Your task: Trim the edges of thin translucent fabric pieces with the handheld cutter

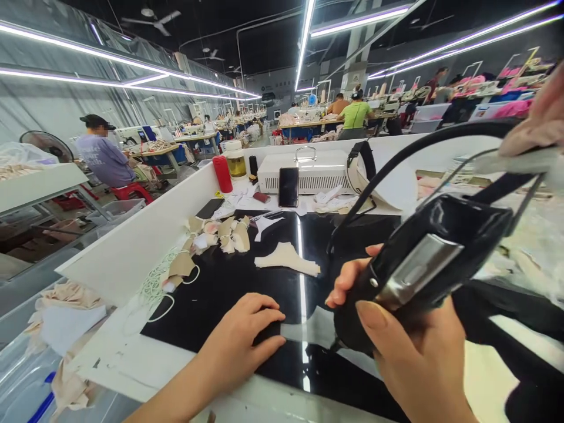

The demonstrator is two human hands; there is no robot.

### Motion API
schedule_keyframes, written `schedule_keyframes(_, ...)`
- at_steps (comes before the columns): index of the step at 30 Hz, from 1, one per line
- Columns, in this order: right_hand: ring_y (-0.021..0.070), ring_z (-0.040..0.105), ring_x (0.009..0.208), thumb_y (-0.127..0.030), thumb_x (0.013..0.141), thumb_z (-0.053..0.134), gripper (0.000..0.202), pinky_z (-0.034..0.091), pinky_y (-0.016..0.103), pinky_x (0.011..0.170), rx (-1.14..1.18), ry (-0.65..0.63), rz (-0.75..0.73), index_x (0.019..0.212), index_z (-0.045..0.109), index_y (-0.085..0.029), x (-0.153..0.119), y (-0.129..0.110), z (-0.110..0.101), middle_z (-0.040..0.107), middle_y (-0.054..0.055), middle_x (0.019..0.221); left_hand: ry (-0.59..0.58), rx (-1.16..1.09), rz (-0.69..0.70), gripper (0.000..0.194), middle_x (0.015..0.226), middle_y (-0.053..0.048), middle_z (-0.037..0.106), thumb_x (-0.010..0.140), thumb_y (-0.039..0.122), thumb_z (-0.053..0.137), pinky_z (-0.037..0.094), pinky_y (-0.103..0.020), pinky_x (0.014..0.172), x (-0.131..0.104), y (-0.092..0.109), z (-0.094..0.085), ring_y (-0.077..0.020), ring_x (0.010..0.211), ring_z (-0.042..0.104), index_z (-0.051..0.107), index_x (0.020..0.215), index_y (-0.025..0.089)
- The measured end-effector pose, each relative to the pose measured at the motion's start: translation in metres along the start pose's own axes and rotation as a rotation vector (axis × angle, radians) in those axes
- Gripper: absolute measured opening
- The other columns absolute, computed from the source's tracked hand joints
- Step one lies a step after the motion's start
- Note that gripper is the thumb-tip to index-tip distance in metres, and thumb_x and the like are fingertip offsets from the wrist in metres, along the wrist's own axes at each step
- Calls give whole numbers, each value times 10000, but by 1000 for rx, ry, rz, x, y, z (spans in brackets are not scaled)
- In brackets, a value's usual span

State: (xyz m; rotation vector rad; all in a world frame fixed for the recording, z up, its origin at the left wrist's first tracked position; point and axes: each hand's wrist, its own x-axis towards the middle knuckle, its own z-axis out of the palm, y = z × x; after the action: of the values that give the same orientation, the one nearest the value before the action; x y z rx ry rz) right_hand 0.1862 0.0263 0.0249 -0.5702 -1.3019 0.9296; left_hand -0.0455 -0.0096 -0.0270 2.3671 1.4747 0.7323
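Observation:
My left hand (249, 338) rests on the glossy black board (220, 311), thumb and index finger apart at the left end of a thin pale piece (311, 329). My right hand (414, 358) is wrapped round a black handheld tool (436, 258) with a silver plate. The tool's lower tip sits over the pale piece, hiding part of it. A thick black cable arches up from the tool. Behind the hands lies a cream cut piece (286, 258). Further back is a smaller white piece (267, 225).
Tied fabric bundles (227, 235) and pale green cord (162, 279) lie at the left. At the back stand a phone (288, 187), a white vented box (328, 170), a red bottle (222, 174) and a jar (236, 161). Plastic-wrapped material is at the right; people sit beyond.

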Motion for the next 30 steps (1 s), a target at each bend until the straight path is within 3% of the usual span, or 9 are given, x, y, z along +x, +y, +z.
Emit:
schedule_keyframes(8,150,671,682,-455,889,853,340,613,283,667,96,83,54,1059,611,-289,8,16,40,708,-23,867,67,-66,52,166,1174,1,696,899,110,781,551,-317,975,3,3,10,-171,1083,657,710,995,226)
schedule_keyframes(12,146,664,657,-438,880,866,342,615,279,629,139,85,65,1053,614,-284,9,18,47,705,-28,864,71,-51,42,244,1177,2,709,874,141,824,554,-317,971,3,4,10,-176,1083,663,698,1064,226)
schedule_keyframes(16,147,658,644,-411,909,843,326,613,297,614,163,62,62,1091,607,-281,6,23,48,701,-21,880,70,-60,16,135,1137,6,712,902,121,772,553,-308,951,5,4,12,-170,1066,664,706,957,225)
schedule_keyframes(19,148,664,656,-387,935,817,312,616,298,630,156,30,34,1140,604,-290,4,27,48,703,-22,893,82,-98,-14,158,1129,15,709,893,80,756,538,-316,953,6,4,14,-170,1059,655,693,920,222)
schedule_keyframes(30,144,647,671,-397,938,809,278,579,267,577,192,28,30,1110,611,-306,7,34,58,684,-35,879,25,-191,-125,412,1245,-15,679,880,52,748,502,-437,1046,7,9,12,-238,1152,600,648,1224,256)
